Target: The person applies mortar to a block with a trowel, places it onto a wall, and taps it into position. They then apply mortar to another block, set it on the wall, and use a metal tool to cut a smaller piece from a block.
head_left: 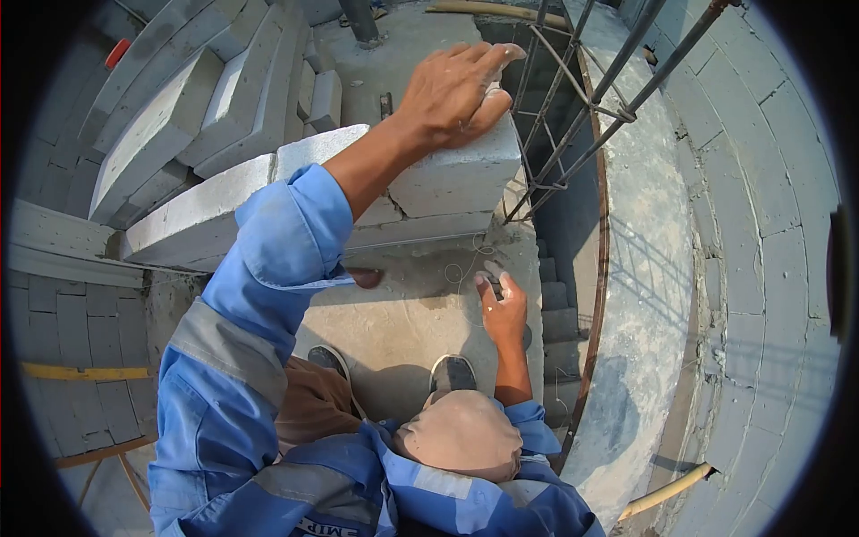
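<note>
My left hand [456, 94] reaches forward over the top of the low wall of pale blocks [447, 183], its fingers bent at the right end of the wall beside the steel bars. Whether something small is under those fingers I cannot make out. Lower down, my right hand [504, 309] hangs above the concrete floor, in front of the wall, with thumb and fingers apart and nothing between them. A thin looped string [461, 277] lies close to its fingertips.
Large pale blocks [161, 134] are stacked at the upper left. Vertical steel bars [617, 98] rise beside an opening with steps [559, 322] on the right. A concrete ledge [640, 313] and block wall [752, 224] stand beyond. My shoes [452, 371] are on the floor.
</note>
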`<state>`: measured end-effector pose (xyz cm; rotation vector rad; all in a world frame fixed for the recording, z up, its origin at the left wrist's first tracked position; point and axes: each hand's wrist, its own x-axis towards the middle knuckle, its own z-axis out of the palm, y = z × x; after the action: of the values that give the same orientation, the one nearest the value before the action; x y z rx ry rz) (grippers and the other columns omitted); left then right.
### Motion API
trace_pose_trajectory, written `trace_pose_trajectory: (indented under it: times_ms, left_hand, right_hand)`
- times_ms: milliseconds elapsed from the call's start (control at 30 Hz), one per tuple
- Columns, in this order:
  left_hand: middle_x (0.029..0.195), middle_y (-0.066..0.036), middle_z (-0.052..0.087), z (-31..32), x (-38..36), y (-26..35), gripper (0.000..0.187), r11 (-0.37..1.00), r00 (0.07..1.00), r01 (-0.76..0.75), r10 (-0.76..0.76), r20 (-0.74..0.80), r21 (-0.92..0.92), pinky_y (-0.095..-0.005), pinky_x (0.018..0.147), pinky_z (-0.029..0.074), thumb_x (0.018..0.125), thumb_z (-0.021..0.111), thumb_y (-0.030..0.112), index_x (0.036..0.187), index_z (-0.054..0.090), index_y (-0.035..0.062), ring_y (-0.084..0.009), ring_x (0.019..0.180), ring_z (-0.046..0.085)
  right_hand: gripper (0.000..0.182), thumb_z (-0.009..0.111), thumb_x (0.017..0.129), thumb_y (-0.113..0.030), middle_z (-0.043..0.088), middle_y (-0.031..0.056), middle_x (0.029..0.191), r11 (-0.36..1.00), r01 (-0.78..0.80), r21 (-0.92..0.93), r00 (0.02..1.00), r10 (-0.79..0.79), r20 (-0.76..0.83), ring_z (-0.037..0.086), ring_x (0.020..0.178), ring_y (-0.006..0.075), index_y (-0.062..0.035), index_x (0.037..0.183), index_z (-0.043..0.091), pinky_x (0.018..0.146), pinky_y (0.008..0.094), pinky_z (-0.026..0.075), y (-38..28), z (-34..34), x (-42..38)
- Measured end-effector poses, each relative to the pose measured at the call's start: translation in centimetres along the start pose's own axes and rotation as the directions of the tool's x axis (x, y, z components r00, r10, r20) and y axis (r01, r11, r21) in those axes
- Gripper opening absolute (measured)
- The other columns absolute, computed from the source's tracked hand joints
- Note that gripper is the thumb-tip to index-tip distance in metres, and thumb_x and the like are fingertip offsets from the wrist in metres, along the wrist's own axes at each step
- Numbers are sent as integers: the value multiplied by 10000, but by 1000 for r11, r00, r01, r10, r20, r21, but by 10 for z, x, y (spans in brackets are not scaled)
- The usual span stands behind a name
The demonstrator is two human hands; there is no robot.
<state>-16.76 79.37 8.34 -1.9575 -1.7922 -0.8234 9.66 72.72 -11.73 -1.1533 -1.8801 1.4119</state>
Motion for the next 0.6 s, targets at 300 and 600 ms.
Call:
trace_pose_trajectory:
  times_ms: [300, 600]
  left_hand:
    - [1066, -194, 690, -5, 8, 0, 534, 999, 999, -27, 26, 25, 25, -505, 910, 504, 874, 586, 225, 1393, 529, 111, -399, 986, 653]
    - [992, -191, 707, 0, 2, -6, 453, 997, 996, -71, 70, -61, -4, -501, 835, 532, 889, 585, 314, 1283, 592, 92, -400, 928, 674]
  right_hand:
    - [441, 759, 928, -344, 739, 234, 1053, 999, 26, 29, 999, -26, -31, 715, 1007, 349, 23, 1167, 702, 886, 405, 528, -4, -7, -6]
    - [433, 737, 942, -304, 738, 229, 1129, 1000, 0, 10, 1000, 0, -14, 710, 1078, 339, 5, 1243, 695, 946, 394, 519, 3, -5, -8]
